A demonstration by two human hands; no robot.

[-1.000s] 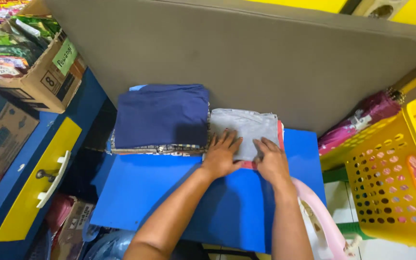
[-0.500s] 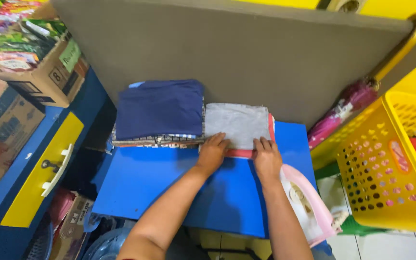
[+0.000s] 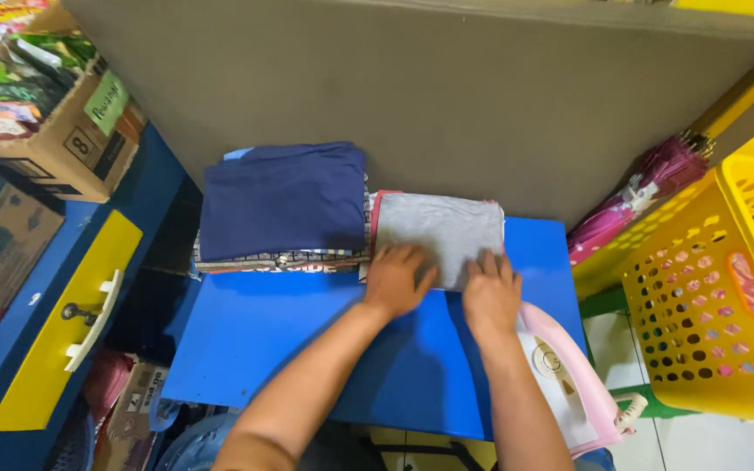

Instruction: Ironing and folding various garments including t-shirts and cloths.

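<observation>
My left hand (image 3: 397, 279) and my right hand (image 3: 491, 291) both lie flat on the near edge of a folded grey garment (image 3: 441, 228) with a red layer under it, which rests at the back of a blue table (image 3: 307, 349). To its left stands a stack of folded clothes (image 3: 283, 208) with a dark blue piece on top. A pink and white iron (image 3: 571, 384) sits at the table's right front edge, right beside my right forearm.
A yellow perforated basket (image 3: 709, 305) holding red cloth stands at the right. A folded pink umbrella (image 3: 637, 202) leans against the grey wall. Cardboard boxes (image 3: 54, 131) of packets sit at the left above a blue cabinet with a yellow drawer (image 3: 67, 327).
Both hands have stayed on the grey garment, sliding slightly with it. The view has shifted, so the basket now appears further right.
</observation>
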